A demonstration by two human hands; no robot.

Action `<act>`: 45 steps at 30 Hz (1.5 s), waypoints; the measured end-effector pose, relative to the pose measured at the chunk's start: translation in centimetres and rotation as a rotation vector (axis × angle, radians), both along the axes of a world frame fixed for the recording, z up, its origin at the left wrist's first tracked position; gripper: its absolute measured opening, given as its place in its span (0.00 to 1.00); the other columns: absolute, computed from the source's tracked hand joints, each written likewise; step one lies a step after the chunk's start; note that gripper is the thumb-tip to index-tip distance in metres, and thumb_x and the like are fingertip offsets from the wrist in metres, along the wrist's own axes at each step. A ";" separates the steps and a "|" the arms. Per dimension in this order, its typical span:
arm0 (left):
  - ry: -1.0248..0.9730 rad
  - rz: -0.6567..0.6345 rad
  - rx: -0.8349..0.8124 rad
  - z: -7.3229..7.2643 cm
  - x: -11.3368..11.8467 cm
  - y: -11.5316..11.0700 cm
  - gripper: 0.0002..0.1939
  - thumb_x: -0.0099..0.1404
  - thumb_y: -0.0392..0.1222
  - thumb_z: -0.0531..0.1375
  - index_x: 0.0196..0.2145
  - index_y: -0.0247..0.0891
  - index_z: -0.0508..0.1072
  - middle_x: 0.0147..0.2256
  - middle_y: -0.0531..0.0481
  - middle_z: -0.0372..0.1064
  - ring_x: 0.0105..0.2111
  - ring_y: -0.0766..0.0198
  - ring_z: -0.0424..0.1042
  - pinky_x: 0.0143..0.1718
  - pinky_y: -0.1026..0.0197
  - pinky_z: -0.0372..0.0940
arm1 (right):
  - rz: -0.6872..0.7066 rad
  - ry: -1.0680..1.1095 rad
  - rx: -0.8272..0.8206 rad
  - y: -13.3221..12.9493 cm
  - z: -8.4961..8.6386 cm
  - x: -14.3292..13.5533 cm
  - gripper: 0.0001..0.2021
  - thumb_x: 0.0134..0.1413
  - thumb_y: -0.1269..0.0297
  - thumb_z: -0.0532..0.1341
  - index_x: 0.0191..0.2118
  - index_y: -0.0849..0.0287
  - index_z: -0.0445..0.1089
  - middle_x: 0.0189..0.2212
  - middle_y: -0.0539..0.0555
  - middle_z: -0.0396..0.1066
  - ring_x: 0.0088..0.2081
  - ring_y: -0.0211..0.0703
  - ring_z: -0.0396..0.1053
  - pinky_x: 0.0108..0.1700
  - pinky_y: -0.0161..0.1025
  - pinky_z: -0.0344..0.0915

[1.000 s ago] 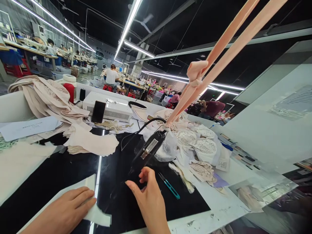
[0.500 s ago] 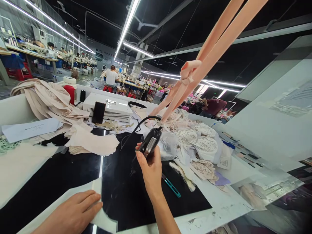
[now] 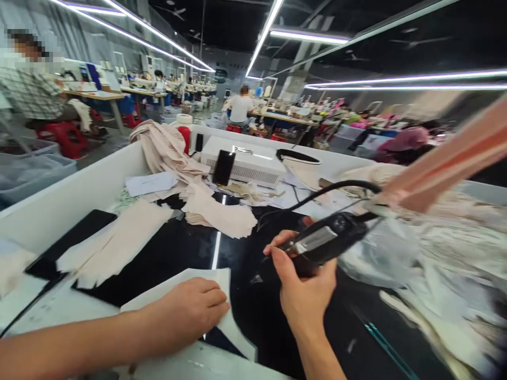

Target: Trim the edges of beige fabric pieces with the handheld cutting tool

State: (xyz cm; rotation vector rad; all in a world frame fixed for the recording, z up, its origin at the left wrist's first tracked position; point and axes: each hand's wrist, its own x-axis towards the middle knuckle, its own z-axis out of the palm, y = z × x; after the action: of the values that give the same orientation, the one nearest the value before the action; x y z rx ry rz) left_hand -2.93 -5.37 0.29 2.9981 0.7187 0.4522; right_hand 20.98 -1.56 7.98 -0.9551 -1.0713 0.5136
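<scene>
My right hand (image 3: pixel 309 298) is wrapped round a black corded hand tool (image 3: pixel 322 240) with a silver plate on its side. The tool tilts over the black work surface (image 3: pixel 259 309), its narrow, blurred tip pointing down-left. A pink cloth strap (image 3: pixel 447 163) runs from its rear end toward the upper right. On a cream fabric piece (image 3: pixel 216 279) at the near edge rests my left hand (image 3: pixel 194 306), palm down, its fingers lying close together. The fabric lies flat on the black surface. To the right of my right forearm lies a slim teal-handled tool (image 3: pixel 386 343), smeared by motion.
Stacked cream cut pieces (image 3: pixel 222 208), a phone (image 3: pixel 224 168) and a white vented box (image 3: pixel 243 161) stand farther back. More cream pieces (image 3: pixel 119 240) lie left. A clear plastic bag (image 3: pixel 376 250) and lacy fabric pieces crowd the right. Seated people work beyond the raised white edge.
The view has swung left, so the table's things appear farther right. The black tool leans over more, closer to level. My left hand stays on the fabric piece, its fingers a little more bent.
</scene>
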 end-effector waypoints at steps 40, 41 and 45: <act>-0.134 0.173 0.204 -1.6 2.7 1.0 0.11 0.94 0.32 0.60 0.56 0.30 0.84 0.55 0.37 0.87 0.52 0.55 0.86 0.48 0.56 0.80 | 0.153 0.156 0.171 3.5 -1.0 -3.4 0.30 0.59 0.41 0.87 0.56 0.46 0.77 0.32 0.42 0.76 0.25 0.43 0.75 0.26 0.39 0.73; -0.142 0.173 0.198 -1.5 2.7 1.1 0.12 0.94 0.32 0.59 0.56 0.30 0.84 0.56 0.38 0.87 0.52 0.56 0.86 0.48 0.56 0.80 | 0.151 0.155 0.175 3.5 -1.1 -3.4 0.30 0.59 0.41 0.87 0.57 0.46 0.77 0.32 0.42 0.77 0.26 0.43 0.75 0.26 0.39 0.73; -0.109 0.165 0.157 -1.1 2.4 0.9 0.10 0.93 0.30 0.60 0.57 0.30 0.84 0.59 0.36 0.86 0.53 0.55 0.86 0.49 0.56 0.79 | 0.149 0.138 0.193 3.5 -1.3 -3.4 0.29 0.61 0.41 0.86 0.57 0.46 0.76 0.32 0.43 0.77 0.26 0.45 0.76 0.27 0.41 0.76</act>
State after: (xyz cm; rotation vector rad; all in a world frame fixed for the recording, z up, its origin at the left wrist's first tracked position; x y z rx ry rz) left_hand -0.57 -4.49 -0.85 3.0379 0.9675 0.7047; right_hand 17.58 1.91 6.68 -0.6647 -1.0509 0.5786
